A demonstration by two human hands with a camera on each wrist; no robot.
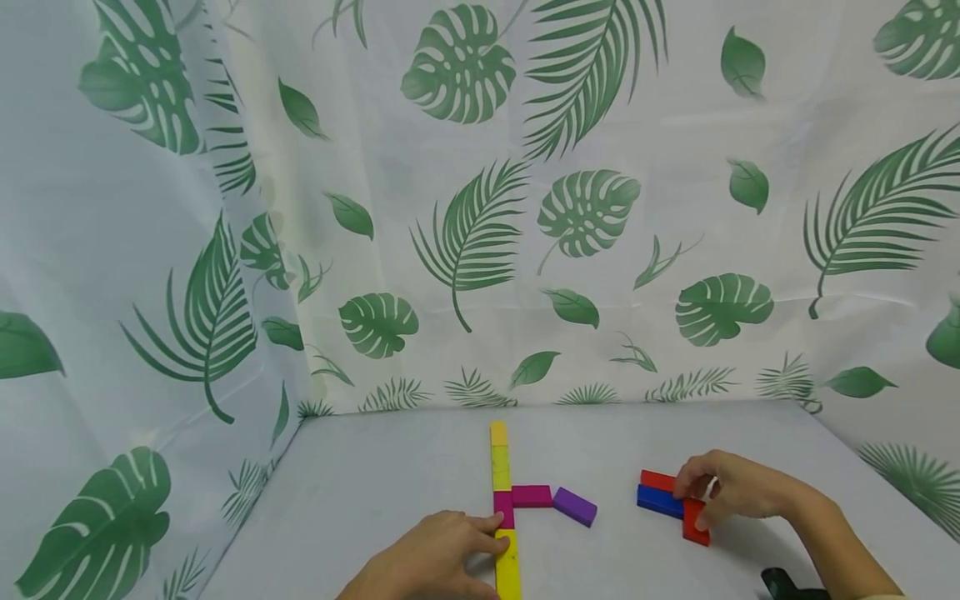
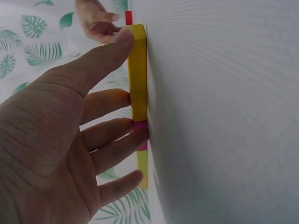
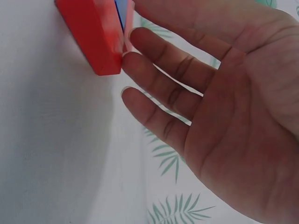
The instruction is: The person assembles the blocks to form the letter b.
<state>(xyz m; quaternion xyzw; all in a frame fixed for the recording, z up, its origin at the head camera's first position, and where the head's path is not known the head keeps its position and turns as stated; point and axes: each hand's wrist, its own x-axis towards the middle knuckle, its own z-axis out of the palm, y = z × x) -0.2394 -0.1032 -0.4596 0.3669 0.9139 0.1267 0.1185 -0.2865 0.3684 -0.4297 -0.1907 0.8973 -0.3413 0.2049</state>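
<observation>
You had your left hand (image 1: 441, 552) spread at six o'clock, your right hand (image 1: 742, 487) pinching at four. The left touched a yellow block (image 1: 509, 577), the right held a red block (image 1: 691, 518); a magenta block (image 1: 505, 502) met the left too.

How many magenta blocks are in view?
2: one magenta block sits between yellow blocks, touched by the left hand; the other magenta block lies crosswise to its right, toward the purple block.
</observation>
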